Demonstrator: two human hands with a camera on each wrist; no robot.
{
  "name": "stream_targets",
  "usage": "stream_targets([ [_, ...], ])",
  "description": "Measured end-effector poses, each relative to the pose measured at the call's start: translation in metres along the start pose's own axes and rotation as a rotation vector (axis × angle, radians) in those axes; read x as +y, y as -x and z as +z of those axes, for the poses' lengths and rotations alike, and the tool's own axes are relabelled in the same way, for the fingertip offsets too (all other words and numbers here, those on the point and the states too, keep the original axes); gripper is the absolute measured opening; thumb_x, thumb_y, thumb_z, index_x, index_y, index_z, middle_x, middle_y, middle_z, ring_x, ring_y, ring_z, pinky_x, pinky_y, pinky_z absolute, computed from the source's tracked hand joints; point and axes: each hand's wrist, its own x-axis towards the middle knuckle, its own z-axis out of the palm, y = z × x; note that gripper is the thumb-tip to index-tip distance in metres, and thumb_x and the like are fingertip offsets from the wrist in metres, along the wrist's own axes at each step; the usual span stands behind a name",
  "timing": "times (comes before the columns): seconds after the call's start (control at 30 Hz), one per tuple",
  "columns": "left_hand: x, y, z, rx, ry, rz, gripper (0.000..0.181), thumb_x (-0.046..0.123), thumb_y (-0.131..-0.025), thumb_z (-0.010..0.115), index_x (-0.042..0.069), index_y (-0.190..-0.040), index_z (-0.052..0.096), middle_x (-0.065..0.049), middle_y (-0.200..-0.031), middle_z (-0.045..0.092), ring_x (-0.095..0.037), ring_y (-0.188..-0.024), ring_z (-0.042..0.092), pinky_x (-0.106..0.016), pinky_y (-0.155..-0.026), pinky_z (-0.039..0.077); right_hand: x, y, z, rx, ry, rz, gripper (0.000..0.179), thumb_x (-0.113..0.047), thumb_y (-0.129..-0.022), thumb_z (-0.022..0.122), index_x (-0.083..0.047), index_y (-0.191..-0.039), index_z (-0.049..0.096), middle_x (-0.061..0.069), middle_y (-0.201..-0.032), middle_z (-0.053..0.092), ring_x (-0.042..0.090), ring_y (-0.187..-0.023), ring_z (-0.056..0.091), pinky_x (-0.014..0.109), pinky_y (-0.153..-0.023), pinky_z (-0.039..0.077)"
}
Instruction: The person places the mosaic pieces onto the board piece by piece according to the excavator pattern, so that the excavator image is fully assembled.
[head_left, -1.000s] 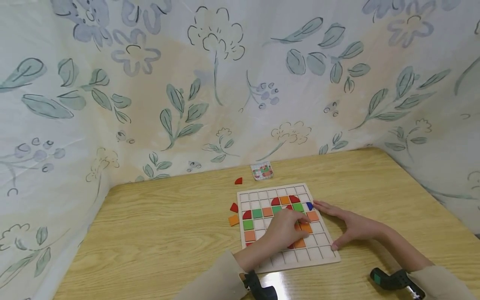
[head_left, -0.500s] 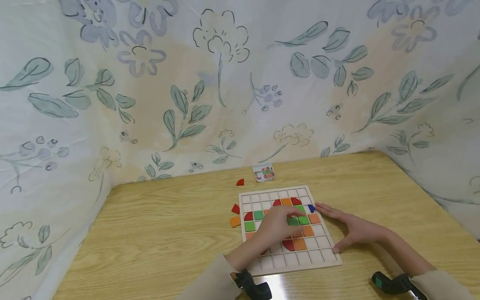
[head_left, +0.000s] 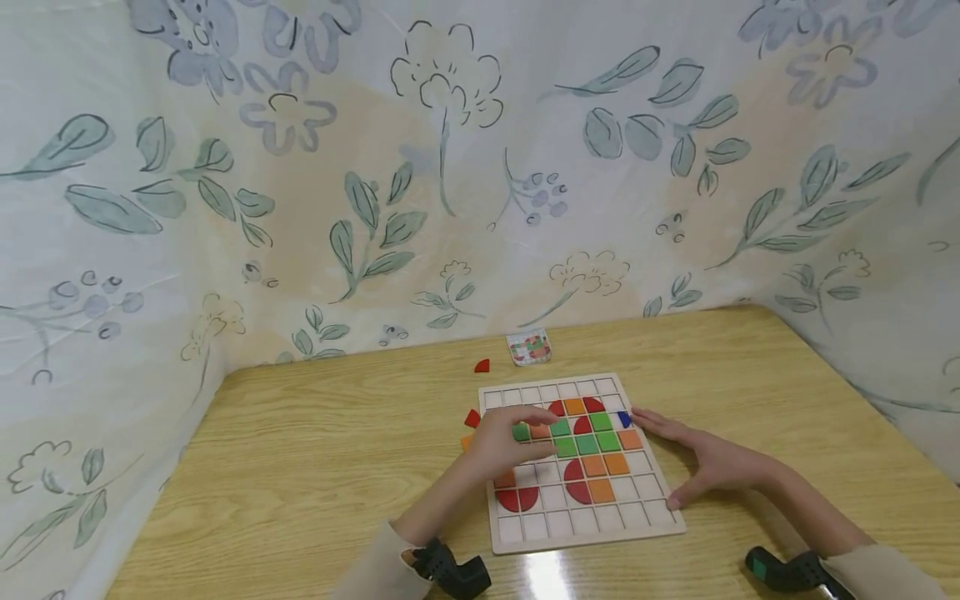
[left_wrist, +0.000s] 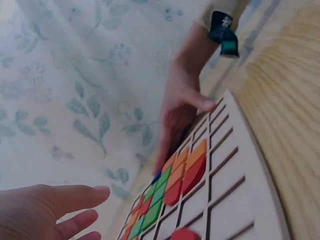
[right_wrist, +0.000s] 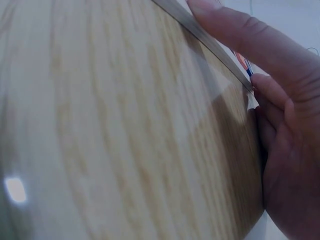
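Observation:
A pale wooden grid board lies on the table, partly filled with red, orange and green pieces. My left hand hovers over its left side, thumb and fingers apart with nothing between them, hiding several cells. In the left wrist view the left hand's fingers stretch out loosely beside the board. My right hand rests along the board's right edge, thumb at the near corner and fingertips close to a blue piece. Up close in the right wrist view, the right thumb touches the board's edge.
A small card with a coloured pattern lies behind the board. One loose red quarter-round piece is near it. Another red piece and an orange square lie by the board's left edge. A floral cloth hangs behind the table.
My left hand has moved left, from the middle of the board to its left side, uncovering green, red and orange pieces. The right hand stays at the right edge.

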Motion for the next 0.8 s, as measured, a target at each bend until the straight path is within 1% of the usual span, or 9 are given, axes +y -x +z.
stream_targets([
  [0.07, -0.007, 0.004, -0.007, 0.025, 0.046, -0.035, 0.033, 0.024, -0.077, 0.075, 0.018, -0.109, 0.068, 0.003, -0.104, 0.067, -0.018, -0.098, 0.057, -0.037, -0.086, 0.045, 0.000, 0.000, 0.000, -0.001, 0.001, -0.008, 0.102, -0.026, -0.068, 0.081, -0.017, -0.149, 0.018, 0.018, -0.153, 0.009, 0.053, -0.133, 0.003, 0.073, -0.095, 0.011],
  [0.17, -0.016, 0.009, -0.019, 0.051, 0.099, -0.071, 0.035, 0.025, -0.077, 0.075, 0.016, -0.110, 0.067, 0.002, -0.106, 0.067, -0.019, -0.100, 0.056, -0.039, -0.087, 0.043, 0.000, 0.000, -0.001, 0.000, -0.001, 0.006, 0.102, -0.028, -0.068, 0.081, -0.018, -0.149, 0.018, 0.016, -0.154, 0.009, 0.047, -0.136, 0.003, 0.072, -0.096, 0.011],
  [0.2, -0.019, 0.011, -0.023, 0.060, 0.113, -0.081, 0.035, 0.026, -0.077, 0.075, 0.015, -0.110, 0.067, 0.001, -0.107, 0.066, -0.019, -0.100, 0.056, -0.039, -0.087, 0.043, 0.000, 0.000, -0.001, 0.001, -0.002, 0.011, 0.102, -0.028, -0.068, 0.081, -0.019, -0.149, 0.018, 0.015, -0.154, 0.009, 0.037, -0.139, 0.003, 0.072, -0.096, 0.011],
  [0.27, -0.024, 0.015, -0.032, 0.085, 0.134, -0.102, 0.036, 0.026, -0.077, 0.075, 0.014, -0.110, 0.067, -0.001, -0.107, 0.066, -0.021, -0.099, 0.056, -0.038, -0.085, 0.043, 0.001, 0.001, -0.001, 0.001, -0.011, 0.022, 0.103, -0.029, -0.068, 0.081, -0.020, -0.149, 0.018, 0.014, -0.154, 0.008, 0.012, -0.140, 0.001, 0.071, -0.097, 0.010],
  [0.33, -0.029, 0.019, -0.040, 0.114, 0.139, -0.120, 0.036, 0.025, -0.077, 0.075, 0.013, -0.110, 0.067, -0.003, -0.108, 0.066, -0.023, -0.099, 0.055, -0.038, -0.085, 0.043, 0.002, 0.001, -0.001, 0.001, -0.021, 0.021, 0.102, -0.028, -0.069, 0.080, -0.020, -0.149, 0.017, 0.014, -0.154, 0.008, -0.011, -0.131, 0.000, 0.072, -0.096, 0.010],
  [0.4, -0.034, 0.022, -0.048, 0.149, 0.133, -0.130, 0.035, 0.024, -0.078, 0.074, 0.012, -0.110, 0.067, -0.004, -0.108, 0.066, -0.023, -0.099, 0.056, -0.037, -0.085, 0.043, 0.003, 0.001, 0.000, 0.003, -0.026, 0.023, 0.102, -0.029, -0.069, 0.080, -0.021, -0.149, 0.017, 0.014, -0.154, 0.008, -0.027, -0.117, -0.001, 0.072, -0.096, 0.009],
  [0.57, -0.044, 0.030, -0.065, 0.225, 0.115, -0.133, 0.035, 0.020, -0.078, 0.075, 0.012, -0.111, 0.067, -0.004, -0.109, 0.066, -0.020, -0.101, 0.057, -0.040, -0.091, 0.040, 0.003, 0.001, 0.000, 0.005, -0.028, 0.019, 0.102, -0.028, -0.069, 0.080, -0.021, -0.149, 0.018, 0.014, -0.154, 0.008, -0.032, -0.113, -0.001, 0.072, -0.096, 0.010],
  [0.67, -0.048, 0.034, -0.071, 0.237, 0.109, -0.139, 0.037, 0.020, -0.077, 0.075, 0.011, -0.111, 0.067, -0.005, -0.111, 0.066, -0.019, -0.102, 0.057, -0.041, -0.092, 0.040, 0.004, 0.000, 0.001, 0.004, -0.025, 0.019, 0.102, -0.029, -0.068, 0.080, -0.021, -0.149, 0.017, 0.015, -0.154, 0.008, -0.032, -0.113, -0.001, 0.072, -0.096, 0.010],
  [0.8, -0.051, 0.037, -0.075, 0.236, 0.105, -0.142, 0.036, 0.019, -0.076, 0.076, 0.011, -0.111, 0.067, -0.005, -0.110, 0.066, -0.020, -0.103, 0.056, -0.040, -0.091, 0.040, 0.005, 0.000, 0.001, 0.007, -0.023, 0.021, 0.102, -0.029, -0.068, 0.080, -0.022, -0.149, 0.017, 0.014, -0.154, 0.008, -0.031, -0.113, -0.001, 0.072, -0.096, 0.010],
])
